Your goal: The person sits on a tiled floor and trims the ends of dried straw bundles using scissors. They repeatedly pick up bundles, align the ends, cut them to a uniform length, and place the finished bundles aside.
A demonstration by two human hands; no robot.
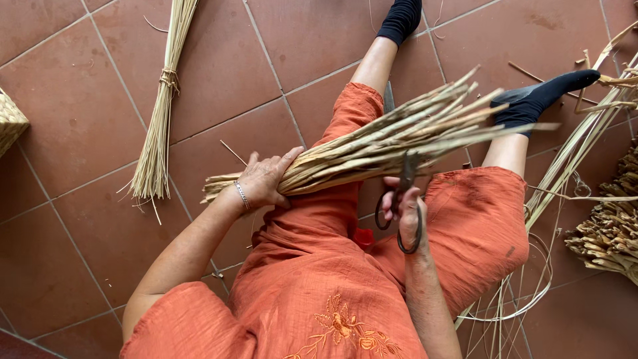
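**Head view: reed bundle gripped across the lap, scissors at its underside**

Head camera looks straight down on a seated person in orange clothes. The left hand (pixel 264 181) is closed around a thick bundle of dried reeds (pixel 379 141), fingers wrapped over the top and thumb pointing toward 2 o'clock; a thin bracelet (pixel 242 195) sits at the wrist. The right hand (pixel 407 211) has its fingers through the loops of dark scissors (pixel 403 199), closed on the handles, with the blades pointing toward 12 o'clock and meeting the bundle's underside. How far the blades are parted cannot be told, since the reeds cover them.

From the left hand, the bundle runs toward 2 o'clock across both thighs, its loose tips fanning out above the right knee; a short stub of cut ends sticks out toward 9 o'clock past the left hand. From the right hand, the bundle lies directly at 12 o'clock, touching the scissors.

Farther out, two feet in black socks (pixel 541 95) rest on the red tiled floor (pixel 86 133) at 12 to 1 o'clock. A slimmer tied sheaf of straw (pixel 159 119) lies at 10 o'clock, well apart. At 3 o'clock lie loose long stalks (pixel 578 153) and a pile of cut reed pieces (pixel 608 233). A woven basket corner (pixel 10 123) shows at 9 o'clock.
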